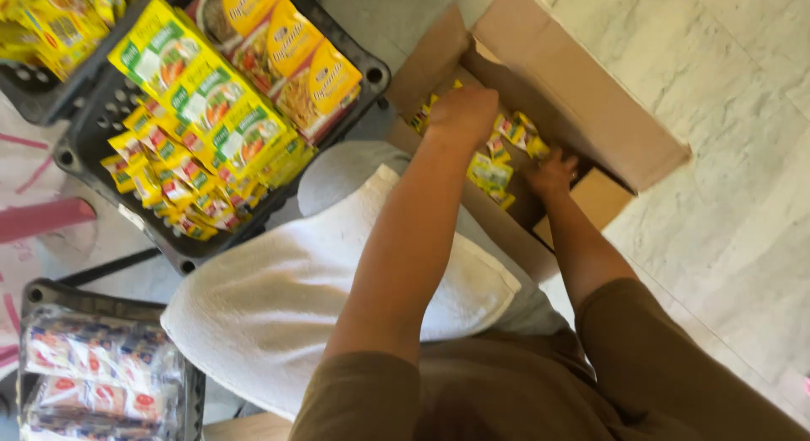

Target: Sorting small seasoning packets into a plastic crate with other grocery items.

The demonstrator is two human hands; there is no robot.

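- Down inside the box [591, 95], both hands are among the sachets [494, 167]: picking is in hand, I judge.
- Left hand [462, 112] is fisted, its grip seemingly closed; on what, I cannot tell.
- Right hand [553, 173] touches sachets; grip state unclear.
- Next calls for a firm hold before lifting.
- Left of the hands, a black crate [84, 137] holds yellow packets [211, 95].

Yellow sachets [494, 167] in brown carton [582, 112]
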